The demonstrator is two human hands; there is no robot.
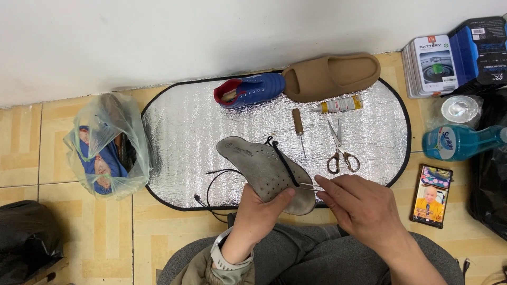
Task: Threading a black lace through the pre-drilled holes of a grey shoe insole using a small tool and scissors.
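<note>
Tiled floor with a silver mat (179, 132) spreads out below us as we sit over it. Nearest, our left hand (259, 211) is clamped on a grey insole (259, 166) with a black lace (282, 161) across it, while our right hand (359, 203) pinches a thin needle (309, 186) at its edge. Beyond lie scissors (340, 150), an awl (299, 129), a glue tube (340, 104), a blue shoe (251, 91) and a tan slipper (330, 76) by the wall.
</note>
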